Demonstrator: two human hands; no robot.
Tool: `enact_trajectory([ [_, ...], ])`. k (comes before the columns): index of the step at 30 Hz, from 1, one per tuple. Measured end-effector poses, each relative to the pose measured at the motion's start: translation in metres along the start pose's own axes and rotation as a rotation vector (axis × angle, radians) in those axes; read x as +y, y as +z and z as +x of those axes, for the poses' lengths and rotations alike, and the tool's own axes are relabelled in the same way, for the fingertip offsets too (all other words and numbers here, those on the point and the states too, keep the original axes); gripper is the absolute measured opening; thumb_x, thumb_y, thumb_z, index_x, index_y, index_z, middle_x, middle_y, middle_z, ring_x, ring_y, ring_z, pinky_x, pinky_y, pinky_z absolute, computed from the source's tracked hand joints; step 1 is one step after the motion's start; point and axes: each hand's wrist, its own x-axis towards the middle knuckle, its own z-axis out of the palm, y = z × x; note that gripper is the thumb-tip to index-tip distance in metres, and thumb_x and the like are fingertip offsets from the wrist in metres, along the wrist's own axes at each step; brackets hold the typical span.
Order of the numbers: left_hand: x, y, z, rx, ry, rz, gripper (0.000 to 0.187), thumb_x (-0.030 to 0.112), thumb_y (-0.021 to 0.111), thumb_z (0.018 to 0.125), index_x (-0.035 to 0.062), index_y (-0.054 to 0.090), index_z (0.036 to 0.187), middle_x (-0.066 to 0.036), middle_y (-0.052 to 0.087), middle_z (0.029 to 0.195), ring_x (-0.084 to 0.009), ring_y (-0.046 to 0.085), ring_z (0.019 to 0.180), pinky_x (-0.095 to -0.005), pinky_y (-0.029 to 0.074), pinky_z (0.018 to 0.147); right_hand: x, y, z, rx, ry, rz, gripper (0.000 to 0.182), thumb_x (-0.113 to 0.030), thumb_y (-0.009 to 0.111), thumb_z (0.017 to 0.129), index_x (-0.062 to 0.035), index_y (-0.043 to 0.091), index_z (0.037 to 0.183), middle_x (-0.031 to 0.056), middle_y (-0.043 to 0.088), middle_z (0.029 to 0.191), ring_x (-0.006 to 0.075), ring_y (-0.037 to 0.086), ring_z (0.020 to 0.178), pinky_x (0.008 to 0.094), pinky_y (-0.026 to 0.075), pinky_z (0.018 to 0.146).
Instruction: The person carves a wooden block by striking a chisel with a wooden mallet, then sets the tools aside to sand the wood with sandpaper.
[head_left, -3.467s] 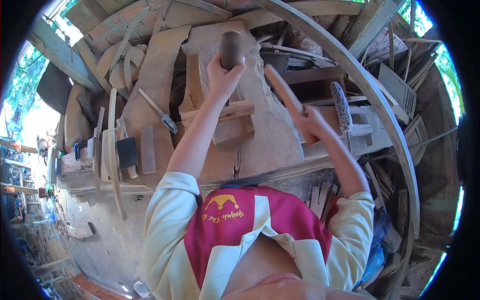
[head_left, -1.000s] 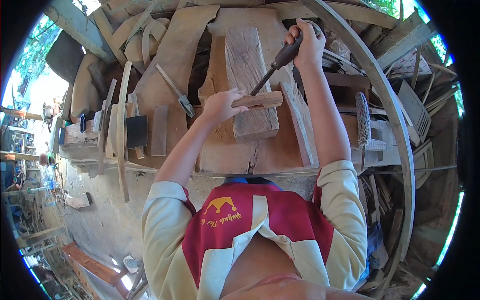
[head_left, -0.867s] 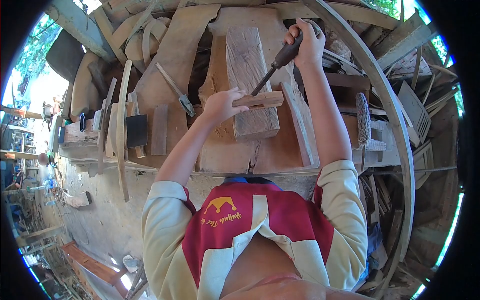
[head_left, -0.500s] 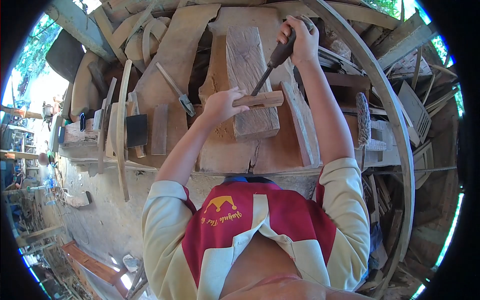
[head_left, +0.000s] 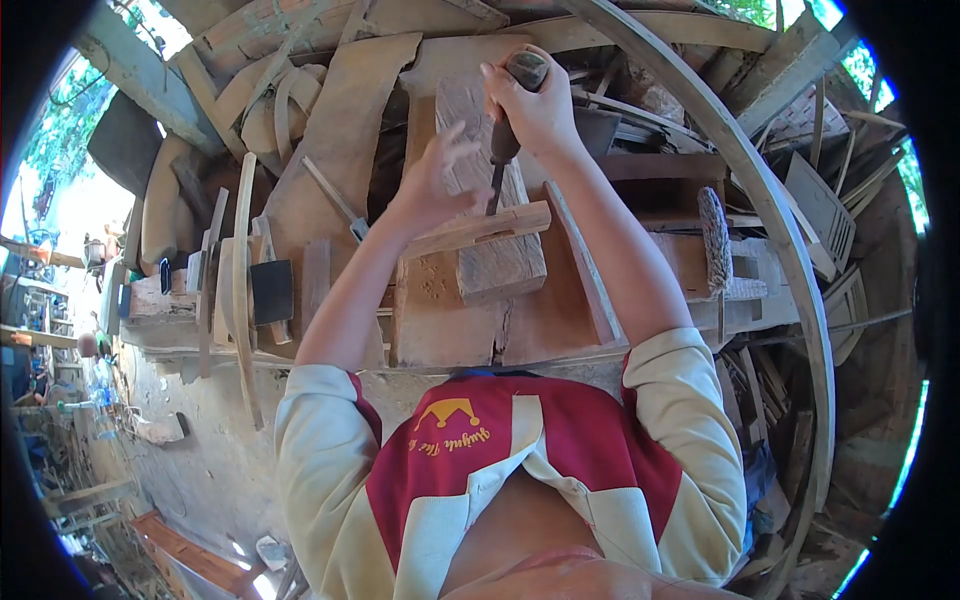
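Note:
My right hand (head_left: pixel 543 108) is wrapped around the handle of a chisel (head_left: pixel 503 145), which stands nearly upright. Its blade meets a narrow piece of wood (head_left: pixel 510 224) with a slot cut in it. That piece lies crosswise on a thick, weathered wooden block (head_left: pixel 503 275). Over the left part of the narrow piece, my left hand (head_left: pixel 437 178) is raised with its fingers spread and nothing in them. Wood shavings (head_left: pixel 433 285) are scattered left of the block.
A hammer-like tool (head_left: pixel 338 198) lies left of my hands on the workbench (head_left: pixel 450 338). Further left is a dark, square-headed tool (head_left: pixel 272 292). A long curved wooden strip (head_left: pixel 765 190) arches down the right side. A rough-surfaced rod (head_left: pixel 714 240) stands near the right edge.
My left hand has let go of the narrow wood piece and lifted, fingers spreading. My right hand has moved left with the chisel, which now stands steeper.

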Motion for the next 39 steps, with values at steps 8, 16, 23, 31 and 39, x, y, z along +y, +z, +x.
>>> enact_trajectory([
  [8, 0.038, 0.029, 0.048, 0.238, 0.088, -0.357, 0.076, 0.008, 0.07, 0.065, 0.0043, 0.028, 0.127, -0.012, 0.047, 0.114, -0.0201, 0.045, 0.108, -0.0316, 0.037, 0.09, -0.022, -0.001, -0.016, -0.085, -0.006, -0.275, 0.028, -0.026, 0.067, 0.072, -0.001, 0.055, 0.077, 0.007, 0.056, 0.077, 0.0164, 0.053, 0.072, 0.029, 0.042, 0.068],
  [16, 0.032, 0.04, 0.05, 0.336, -0.016, -0.437, 0.036, 0.001, 0.061, 0.072, 0.0021, 0.044, 0.103, -0.002, 0.052, 0.077, -0.009, 0.052, 0.066, -0.0223, 0.043, 0.058, -0.012, -0.044, -0.052, -0.097, -0.171, -0.71, 0.054, -0.043, 0.07, 0.066, -0.0008, 0.055, 0.097, 0.0167, 0.051, 0.09, 0.0325, 0.051, 0.089, 0.0375, 0.042, 0.077],
  [23, 0.012, 0.038, 0.053, 0.374, 0.013, -0.37, 0.038, -0.003, 0.052, 0.079, 0.0014, 0.04, 0.115, 0.0, 0.049, 0.065, -0.0059, 0.047, 0.051, -0.0208, 0.039, 0.047, 0.054, -0.093, -0.21, -0.205, 0.819, -1.535, 0.071, -0.034, 0.061, 0.076, 0.0011, 0.028, 0.129, 0.0234, 0.033, 0.13, 0.0372, 0.032, 0.121, 0.044, 0.035, 0.094],
  [31, 0.035, 0.035, 0.051, 0.384, -0.068, -0.507, 0.021, 0.005, 0.061, 0.072, 0.0036, 0.047, 0.087, -0.002, 0.052, 0.075, -0.0084, 0.049, 0.067, -0.0238, 0.042, 0.062, 0.071, -0.142, -0.221, -0.25, 0.715, -1.331, 0.041, -0.02, 0.047, 0.081, 0.0037, 0.04, 0.114, 0.0253, 0.053, 0.098, 0.042, 0.054, 0.089, 0.0475, 0.045, 0.077],
  [39, 0.035, 0.035, 0.05, 0.39, -0.095, -0.513, 0.028, 0.002, 0.058, 0.068, 0.0039, 0.045, 0.093, -0.001, 0.049, 0.075, -0.009, 0.048, 0.067, -0.0238, 0.041, 0.06, -0.073, -0.137, -0.056, -0.039, 0.018, -0.957, 0.09, -0.022, 0.075, 0.066, -0.0065, 0.02, 0.136, 0.0189, 0.047, 0.121, 0.0265, 0.049, 0.107, 0.0359, 0.038, 0.091],
])
